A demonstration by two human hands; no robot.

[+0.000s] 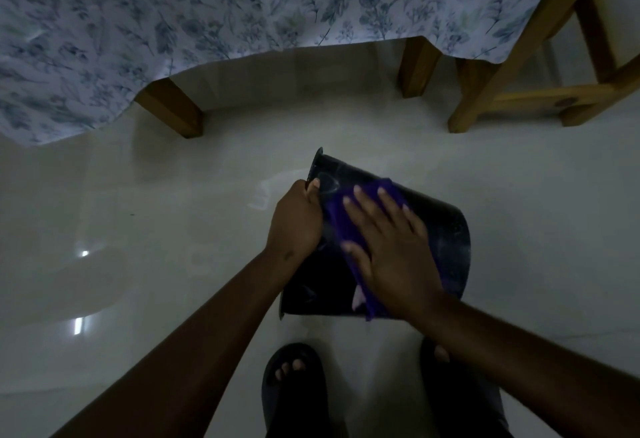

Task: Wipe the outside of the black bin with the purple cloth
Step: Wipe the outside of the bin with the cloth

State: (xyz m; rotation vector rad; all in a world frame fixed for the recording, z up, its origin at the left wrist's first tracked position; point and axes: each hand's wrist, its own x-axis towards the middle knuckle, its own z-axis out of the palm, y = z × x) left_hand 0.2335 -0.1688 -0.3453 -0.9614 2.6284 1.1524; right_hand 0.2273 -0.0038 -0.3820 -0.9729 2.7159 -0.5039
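The black bin (440, 226) is tipped on its side above the pale floor, its rim toward the left and its base toward the right. My left hand (296, 219) grips the rim on the left edge. The purple cloth (341, 219) lies spread over the bin's outer wall. My right hand (388, 247) rests flat on the cloth with fingers spread, pressing it against the bin. Part of the cloth hangs down below my right wrist.
A table with a blue floral cloth (207, 4) stands ahead, its wooden legs (173, 108) on the glossy tiled floor (138, 212). A wooden chair frame (519, 74) stands at the upper right. My feet in dark sandals (294, 389) are directly below the bin.
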